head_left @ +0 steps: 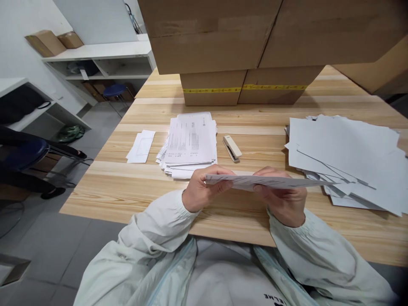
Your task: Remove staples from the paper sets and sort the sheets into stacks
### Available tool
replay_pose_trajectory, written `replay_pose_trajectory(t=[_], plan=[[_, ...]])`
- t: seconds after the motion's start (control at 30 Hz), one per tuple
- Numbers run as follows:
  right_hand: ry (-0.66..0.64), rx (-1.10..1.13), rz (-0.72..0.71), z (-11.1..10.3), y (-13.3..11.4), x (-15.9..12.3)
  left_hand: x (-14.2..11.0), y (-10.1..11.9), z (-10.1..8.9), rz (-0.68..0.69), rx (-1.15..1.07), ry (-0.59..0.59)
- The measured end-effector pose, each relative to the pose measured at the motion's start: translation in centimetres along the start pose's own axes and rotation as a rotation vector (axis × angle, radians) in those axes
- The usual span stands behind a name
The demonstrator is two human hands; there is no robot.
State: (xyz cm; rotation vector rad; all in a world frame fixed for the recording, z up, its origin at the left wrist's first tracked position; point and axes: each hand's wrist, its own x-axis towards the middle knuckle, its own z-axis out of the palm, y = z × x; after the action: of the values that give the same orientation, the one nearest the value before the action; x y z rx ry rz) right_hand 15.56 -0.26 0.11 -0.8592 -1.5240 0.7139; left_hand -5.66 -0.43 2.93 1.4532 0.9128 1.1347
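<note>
Both my hands hold a thin bundle of white sheets [280,182] edge-on, just above the near side of the wooden table [127,178]. My left hand [202,189] pinches the bundle's left end, thumb on top. My right hand [282,197] grips it near the middle, fingers curled under. A stack of printed sheets [190,142] lies beyond my left hand. A beige stapler [231,148] lies to the right of that stack, untouched.
A loose spread of blank white sheets [347,157] covers the table's right side. An envelope [141,146] lies left of the printed stack. Stacked cardboard boxes [245,46] stand at the table's back. Chairs [28,155] and white shelves [102,59] are at the left.
</note>
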Motion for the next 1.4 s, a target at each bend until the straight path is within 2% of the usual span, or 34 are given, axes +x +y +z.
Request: replay_pose_trajectory(t=[0.1,0.17,0.27,0.33,0.43,0.53,0.57,0.63,0.7,0.73,0.8,1.0,1.1,1.17,1.23,1.3,1.4], plan=[[0.015,0.022,-0.013,0.0,0.3,-0.3,0.0,-0.4,0.1,-0.011,0.012,-0.001],[0.068,-0.007,0.002,0.0,0.5,-0.8,-0.1,-0.9,0.2,-0.019,0.013,-0.006],[0.221,-0.135,0.152,0.1,0.8,-1.3,0.0,-1.7,0.6,-0.052,-0.061,0.072],[0.27,-0.19,0.282,0.0,1.0,-1.2,0.0,-2.2,0.8,-0.087,-0.154,0.144],[0.173,-0.203,0.43,-0.8,1.5,-0.3,-0.1,-2.7,0.9,-0.182,-0.195,0.186],[-0.078,-0.15,0.593,-2.4,2.4,0.6,-0.3,-2.9,0.7,-0.28,-0.151,0.166],[-0.165,-0.124,0.654,-3.1,2.7,0.7,-0.4,-3.0,0.7,-0.328,-0.162,0.117],[-0.301,-0.081,0.772,-4.3,3.2,0.7,-0.4,-3.3,0.8,-0.488,-0.239,-0.066],[-0.37,-0.043,0.863,-5.4,3.7,0.5,-0.2,-3.6,1.1,-0.675,-0.336,-0.253],[-0.385,-0.019,0.892,-5.8,3.9,0.4,0.0,-3.8,1.4,-0.746,-0.375,-0.303],[-0.376,0.032,0.913,-6.6,4.2,0.3,0.5,-4.0,2.0,-0.815,-0.423,-0.307],[-0.22,0.037,0.946,-7.8,5.2,0.9,1.9,-4.2,3.9,-0.821,-0.434,-0.111],[-0.172,0.072,0.985,-8.2,5.6,1.3,2.5,-4.2,4.6,-0.793,-0.367,-0.067],[-0.18,0.015,0.968,-8.5,5.8,1.3,2.9,-4.2,5.1,-0.769,-0.328,-0.059],[-0.215,-0.187,0.847,-9.0,5.7,1.1,3.4,-4.3,5.5,-0.753,-0.29,-0.047],[-0.198,-0.539,0.642,-9.8,5.0,0.8,3.8,-4.3,5.7,-0.758,-0.265,-0.034],[-0.05,-1.028,0.292,-11.1,2.5,1.3,4.2,-4.2,5.9,-0.778,-0.266,-0.021]])
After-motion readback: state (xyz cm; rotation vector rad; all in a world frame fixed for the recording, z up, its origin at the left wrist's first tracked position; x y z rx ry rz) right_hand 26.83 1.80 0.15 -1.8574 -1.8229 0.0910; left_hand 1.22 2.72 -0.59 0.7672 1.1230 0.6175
